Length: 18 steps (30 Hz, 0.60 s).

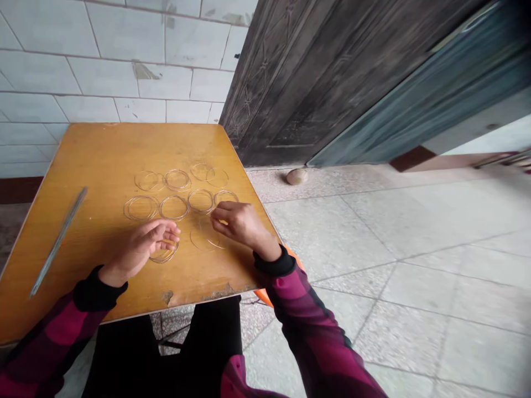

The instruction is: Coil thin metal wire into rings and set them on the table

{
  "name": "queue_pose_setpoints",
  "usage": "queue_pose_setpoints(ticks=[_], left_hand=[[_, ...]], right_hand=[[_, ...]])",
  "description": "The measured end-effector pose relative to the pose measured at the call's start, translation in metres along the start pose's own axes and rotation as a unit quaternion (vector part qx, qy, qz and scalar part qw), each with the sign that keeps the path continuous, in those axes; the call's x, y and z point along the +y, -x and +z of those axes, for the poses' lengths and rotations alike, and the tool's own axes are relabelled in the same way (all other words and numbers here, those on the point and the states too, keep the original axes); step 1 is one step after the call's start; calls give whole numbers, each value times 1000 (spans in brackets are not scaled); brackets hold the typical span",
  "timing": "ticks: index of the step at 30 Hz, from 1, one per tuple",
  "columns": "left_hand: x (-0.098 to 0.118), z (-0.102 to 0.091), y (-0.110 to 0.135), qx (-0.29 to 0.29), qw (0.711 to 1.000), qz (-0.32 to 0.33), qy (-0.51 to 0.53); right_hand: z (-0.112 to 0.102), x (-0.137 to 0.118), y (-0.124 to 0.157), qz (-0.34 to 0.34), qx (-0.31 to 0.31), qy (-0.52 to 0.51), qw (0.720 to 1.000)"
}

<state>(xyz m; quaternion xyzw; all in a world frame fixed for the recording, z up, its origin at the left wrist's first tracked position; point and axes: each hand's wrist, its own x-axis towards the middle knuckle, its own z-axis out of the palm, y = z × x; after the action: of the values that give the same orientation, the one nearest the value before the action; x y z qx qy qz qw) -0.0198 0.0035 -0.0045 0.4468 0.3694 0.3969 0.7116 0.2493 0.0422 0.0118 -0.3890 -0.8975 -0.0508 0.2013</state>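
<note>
Several thin wire rings lie in loose rows on the wooden table, among them a doubled wire ring (161,208) at the left and another ring (188,203) nearer the middle. My left hand (145,243) hovers palm inward with its fingers apart and loosely bent, over a small stack of wire rings (165,260) that it partly covers. At the right, my right hand (239,221) has its thumb and fingers pinched together on a thin wire ring (191,241), which hangs faintly blurred below the fingertips. Part of a further ring (226,192) is hidden behind that hand.
A bundle of straight grey wires (58,243) lies along the left of the table (120,145). White wall tiles (124,33) stand behind it, with a dark carved door (307,83) to the right. A round stone-like object (296,176) rests on the tiled floor (352,243).
</note>
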Motion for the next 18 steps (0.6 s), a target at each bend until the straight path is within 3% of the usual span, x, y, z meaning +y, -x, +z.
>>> queue_pose_setpoints(ticks=[4, 7, 13, 18], left_hand=[[4, 1, 0, 11, 999, 21, -39], [7, 3, 1, 14, 997, 25, -66], [8, 1, 1, 9, 995, 33, -90], [6, -5, 2, 11, 991, 44, -129]], right_hand=[[12, 4, 9, -9, -85, 65, 994], [19, 4, 11, 11, -110, 80, 991], [14, 21, 20, 112, -23, 7, 993], [4, 27, 50, 179, 30, -73, 981]])
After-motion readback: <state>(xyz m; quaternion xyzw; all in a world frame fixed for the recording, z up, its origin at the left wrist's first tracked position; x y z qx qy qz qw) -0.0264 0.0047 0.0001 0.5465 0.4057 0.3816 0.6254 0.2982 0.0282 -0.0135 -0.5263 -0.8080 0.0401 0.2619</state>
